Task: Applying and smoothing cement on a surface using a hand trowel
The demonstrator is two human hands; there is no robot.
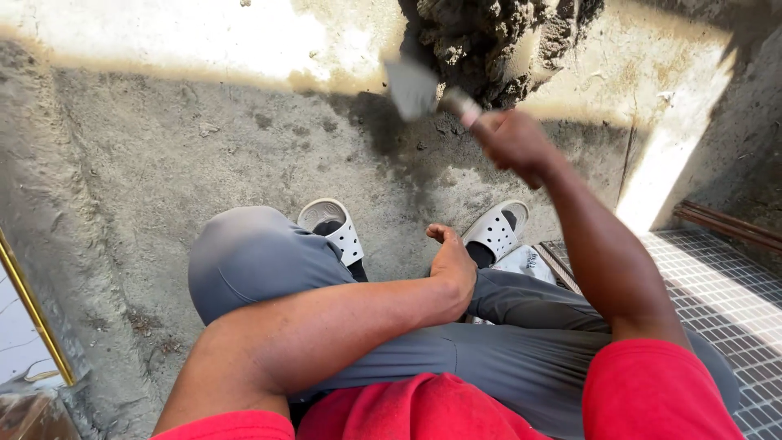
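**Operator:** Trowel (417, 88) position: far centre of the scene, blade blurred, just beside the grey mortar heap (489, 41). Right hand (515, 145) has its fingers closed around the handle. Left hand (452, 261) rests on the right knee, fingers loosely curled, holding nothing.

**Inspector:** Hazards?

**Operator:** Judgement only: the blade is close above the white perforated clogs (415, 232), so a slipping grip could drop it toward the feet. Mortar flung off the blade could spatter the grey trousers (269, 253). The metal floor grate (717, 293), near right, could catch loose mortar.

**Inspector:** Packages, labels, signs?

**Operator:** One white bag or sheet (529, 262) lies behind the right knee, beside the grate; small dark marking, too small to tell. A gold-edged panel (28, 310) stands at near left. No signs visible.
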